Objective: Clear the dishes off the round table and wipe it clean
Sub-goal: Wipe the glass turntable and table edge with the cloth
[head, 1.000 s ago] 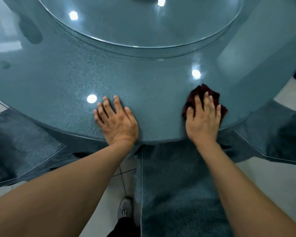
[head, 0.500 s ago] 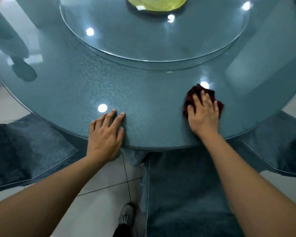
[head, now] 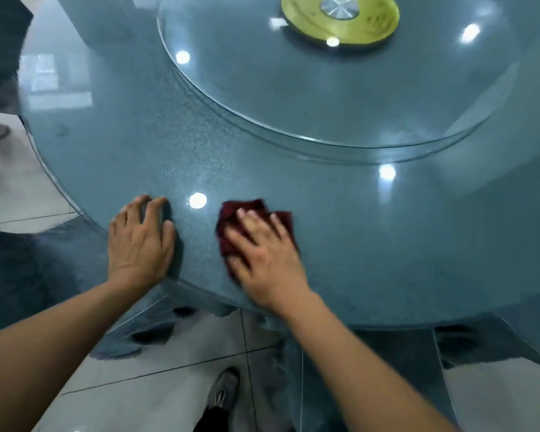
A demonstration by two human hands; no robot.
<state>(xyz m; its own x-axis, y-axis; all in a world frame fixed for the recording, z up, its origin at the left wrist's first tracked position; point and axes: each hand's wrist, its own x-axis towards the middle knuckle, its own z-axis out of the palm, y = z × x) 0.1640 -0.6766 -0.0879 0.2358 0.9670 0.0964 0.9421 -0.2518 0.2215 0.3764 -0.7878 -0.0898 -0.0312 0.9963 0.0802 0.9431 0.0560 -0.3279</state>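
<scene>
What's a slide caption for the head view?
Right hand presses a dark red cloth on the round table; left hand rests alongside.

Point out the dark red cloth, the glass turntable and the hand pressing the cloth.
dark red cloth [head: 231, 213]: head view, its far left corner, clear of the fingers.
glass turntable [head: 340, 98]: head view, bare glass near its front.
right hand [head: 262, 244]: head view, back of the hand.

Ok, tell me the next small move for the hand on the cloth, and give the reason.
Probably sweep the dark red cloth away from the body, toward the glass turntable. The right hand presses it flat close to the near edge of the round table, while the left hand rests on the rim as a brace. The broad band of tabletop beyond the cloth likely needs wiping.
</scene>
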